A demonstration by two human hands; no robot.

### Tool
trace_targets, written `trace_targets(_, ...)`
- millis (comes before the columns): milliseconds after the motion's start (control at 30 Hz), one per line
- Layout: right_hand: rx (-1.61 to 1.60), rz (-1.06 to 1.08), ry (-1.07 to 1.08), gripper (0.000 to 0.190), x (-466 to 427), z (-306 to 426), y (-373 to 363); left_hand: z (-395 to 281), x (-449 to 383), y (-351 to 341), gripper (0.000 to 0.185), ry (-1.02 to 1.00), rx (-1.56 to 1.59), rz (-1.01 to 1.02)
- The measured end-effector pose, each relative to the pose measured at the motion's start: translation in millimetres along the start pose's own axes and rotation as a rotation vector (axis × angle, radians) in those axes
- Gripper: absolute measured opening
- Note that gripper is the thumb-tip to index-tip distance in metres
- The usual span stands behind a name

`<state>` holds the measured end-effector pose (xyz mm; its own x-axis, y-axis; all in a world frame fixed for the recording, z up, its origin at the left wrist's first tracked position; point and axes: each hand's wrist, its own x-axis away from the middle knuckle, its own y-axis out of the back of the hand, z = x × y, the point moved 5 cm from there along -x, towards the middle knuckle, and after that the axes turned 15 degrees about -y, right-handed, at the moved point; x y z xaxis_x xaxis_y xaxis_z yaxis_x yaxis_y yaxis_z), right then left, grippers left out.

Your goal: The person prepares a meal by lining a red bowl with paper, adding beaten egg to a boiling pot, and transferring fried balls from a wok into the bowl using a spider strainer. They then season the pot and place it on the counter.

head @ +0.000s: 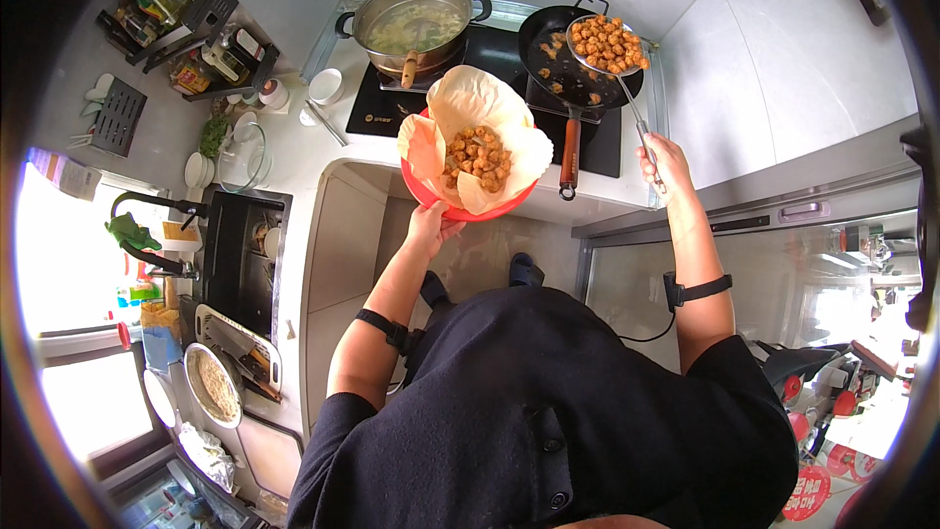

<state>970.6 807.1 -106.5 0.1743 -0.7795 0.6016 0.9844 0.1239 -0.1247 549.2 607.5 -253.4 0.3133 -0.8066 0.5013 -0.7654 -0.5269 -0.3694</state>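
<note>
My left hand (432,229) grips the near rim of a red bowl (416,187) lined with baking paper (477,92). Several browned fried balls (479,159) rest on that paper. In my right hand (667,165) is the metal handle of a skimmer (637,109), whose round head is heaped with fried balls (608,44). That head hangs over the right side of a black wok (554,73) with a wooden handle (570,147). A few loose pieces lie in the dark oil. The bowl is held in front of the hob's edge, left of the wok handle.
A steel pot (411,18) with pale soup and a wooden-handled ladle (410,67) stands on the black hob (382,106). To the left are a small white bowl (326,86), a glass bowl (244,162) and a dark sink (228,264). A tiled wall (778,37) bounds the right.
</note>
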Motion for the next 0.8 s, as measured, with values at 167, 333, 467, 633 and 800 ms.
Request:
trace_targets(167, 0.042, -0.011, -0.002, 0.023, 2.5, 0.8, -0.3, -0.6, -1.0, -2.0, 0.029, -0.003, -0.016, -0.010)
trace_targets(333, 0.047, -0.013, 0.004, 0.023, 7.1, 3.3, -2.7, -1.1, -2.3, -4.0, 0.029, 0.011, -0.017, -0.020)
trace_targets(467, 0.044, -0.024, 0.009, 0.021, 8.6, 4.1, -3.6, -2.0, -2.5, -5.6, 0.028, 0.021, -0.021, -0.015)
trace_targets(633, 0.046, -0.019, 0.015, 0.025, 8.5, 4.4, -1.7, -1.4, -4.7, -6.1, 0.028, 0.017, -0.024, -0.008)
trace_targets(800, 0.052, -0.023, 0.017, 0.025, 9.7, 5.0, -0.8, -0.6, -6.5, -5.0, 0.028, 0.018, -0.028, -0.012)
